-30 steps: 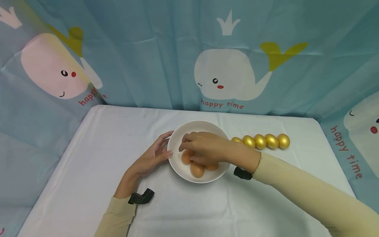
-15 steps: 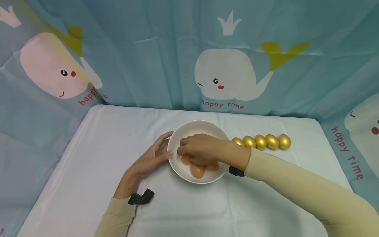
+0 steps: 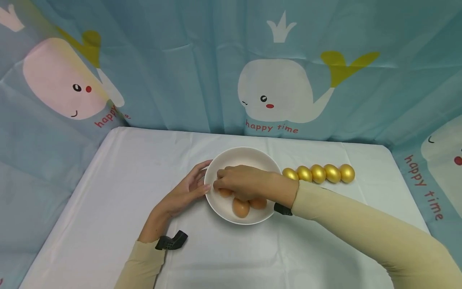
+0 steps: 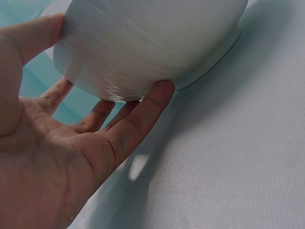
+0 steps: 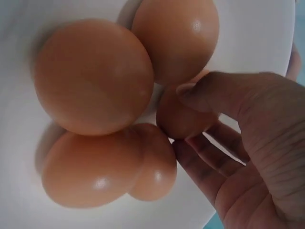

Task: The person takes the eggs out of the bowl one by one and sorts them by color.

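A white bowl (image 3: pixel 222 208) stands on the table with several brown eggs (image 3: pixel 240 208) in it. My left hand (image 3: pixel 185 192) rests against the bowl's left side. In the left wrist view, its fairly straight fingers (image 4: pixel 138 119) and thumb touch the outer wall, the palm apart from it. Inside the bowl, my right hand (image 3: pixel 245 181) has its thumb and fingers around a brown egg (image 5: pixel 183 114), seen in the right wrist view. Several other eggs (image 5: pixel 94 76) lie beside that one. From the head view, the right hand hides the egg it holds.
A row of several gold eggs (image 3: pixel 318 174) lies on the white cloth, just right of the bowl. A light blue curtain (image 3: pixel 180 88) with whale prints hangs behind the table. Each wrist wears a black camera (image 3: pixel 171 241).
My right hand has shifted slightly left and lower in the bowl, its fingers closing round an egg. The left hand and the bowl stay in place.
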### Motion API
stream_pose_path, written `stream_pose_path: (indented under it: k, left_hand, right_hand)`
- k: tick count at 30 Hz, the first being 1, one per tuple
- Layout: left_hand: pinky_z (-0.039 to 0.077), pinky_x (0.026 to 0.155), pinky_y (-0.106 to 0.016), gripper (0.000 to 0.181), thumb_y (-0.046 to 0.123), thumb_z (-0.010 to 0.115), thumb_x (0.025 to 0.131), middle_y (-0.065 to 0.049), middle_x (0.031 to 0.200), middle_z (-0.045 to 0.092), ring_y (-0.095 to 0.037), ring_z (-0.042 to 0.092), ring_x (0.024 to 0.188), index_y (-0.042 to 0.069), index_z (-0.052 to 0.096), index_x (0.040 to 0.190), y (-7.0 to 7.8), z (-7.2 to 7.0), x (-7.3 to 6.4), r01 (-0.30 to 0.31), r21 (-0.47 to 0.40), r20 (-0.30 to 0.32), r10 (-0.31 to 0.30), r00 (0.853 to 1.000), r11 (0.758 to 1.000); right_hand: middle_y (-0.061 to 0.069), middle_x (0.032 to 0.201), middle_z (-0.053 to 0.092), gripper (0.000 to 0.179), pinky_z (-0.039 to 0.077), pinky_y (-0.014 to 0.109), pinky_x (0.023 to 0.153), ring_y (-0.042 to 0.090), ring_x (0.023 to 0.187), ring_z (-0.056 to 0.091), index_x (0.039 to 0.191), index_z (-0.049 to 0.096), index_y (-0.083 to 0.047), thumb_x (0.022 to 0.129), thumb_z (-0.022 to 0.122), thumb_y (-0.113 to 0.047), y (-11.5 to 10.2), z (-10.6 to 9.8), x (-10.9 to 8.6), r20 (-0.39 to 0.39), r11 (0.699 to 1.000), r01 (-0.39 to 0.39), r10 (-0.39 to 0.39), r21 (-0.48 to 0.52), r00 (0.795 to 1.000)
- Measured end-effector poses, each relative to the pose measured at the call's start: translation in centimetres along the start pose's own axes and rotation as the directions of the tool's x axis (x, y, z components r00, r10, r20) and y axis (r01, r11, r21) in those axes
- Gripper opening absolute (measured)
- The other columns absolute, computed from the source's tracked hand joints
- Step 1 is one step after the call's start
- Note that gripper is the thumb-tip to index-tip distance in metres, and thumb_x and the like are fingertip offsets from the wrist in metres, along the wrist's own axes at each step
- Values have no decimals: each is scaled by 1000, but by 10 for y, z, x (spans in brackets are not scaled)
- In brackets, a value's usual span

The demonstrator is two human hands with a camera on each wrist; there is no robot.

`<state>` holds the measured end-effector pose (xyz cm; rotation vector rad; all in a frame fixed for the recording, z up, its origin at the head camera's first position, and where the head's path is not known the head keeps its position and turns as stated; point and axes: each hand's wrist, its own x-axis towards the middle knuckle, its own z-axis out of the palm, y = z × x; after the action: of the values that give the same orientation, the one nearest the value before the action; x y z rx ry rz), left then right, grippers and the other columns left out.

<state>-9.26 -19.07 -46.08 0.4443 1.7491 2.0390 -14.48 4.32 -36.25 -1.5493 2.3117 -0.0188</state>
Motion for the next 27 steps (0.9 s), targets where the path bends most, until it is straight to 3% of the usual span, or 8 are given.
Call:
stream_pose_path:
  k: [6, 12, 20, 27]
  left_hand:
    - [54, 107, -26, 73, 7, 61, 106, -17, 170, 29, -8, 46, 149, 20, 22, 167, 0, -1, -1, -6, -4, 2, 6, 1000, 1000]
    - [54, 108, -26, 74, 7, 61, 106, -17, 172, 28, -7, 46, 149, 20, 21, 167, -1, -1, 0, -3, -4, 3, 3, 1000, 1000]
    - [55, 107, -26, 75, 8, 62, 106, -17, 171, 29, -6, 49, 147, 21, 21, 167, -2, 0, 2, 10, 2, 0, -10, 1000, 1000]
    - [55, 106, -26, 74, 7, 61, 106, -17, 170, 31, -7, 49, 146, 21, 21, 167, -2, -1, 1, 4, 13, 1, -4, 1000, 1000]
  right_hand:
    - [1, 129, 61, 42, 54, 35, 98, 18, 111, 64, 130, 69, -25, 95, 71, -2, 2, 4, 0, -19, 999, -30, 30, 19, 999]
    - [0, 115, 61, 44, 54, 33, 96, 18, 107, 63, 134, 62, -22, 94, 75, -7, 5, 6, 1, -27, 1000, -17, 17, -4, 999]
    - [1, 118, 63, 39, 53, 33, 98, 18, 108, 64, 129, 66, -22, 93, 79, -13, 7, 2, -1, -14, 1000, -19, 19, -3, 1000]
    - [3, 119, 62, 34, 54, 33, 92, 20, 99, 66, 125, 66, -21, 94, 77, -13, 4, -2, -1, -31, 1000, 7, -7, 7, 1000]
